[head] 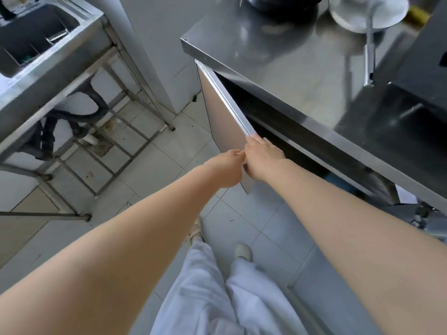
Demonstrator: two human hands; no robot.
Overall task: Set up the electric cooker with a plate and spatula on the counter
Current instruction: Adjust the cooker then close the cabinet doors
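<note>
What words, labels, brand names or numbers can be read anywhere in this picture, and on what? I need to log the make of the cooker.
None can be read.
The dark cooker at the counter's far edge is cut off and shows no label.
The white plate, the spatula and the cabinet door held by both hands carry no markings.

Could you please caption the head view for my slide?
Both hands, left and right, hold the open cabinet door under the counter.
</note>
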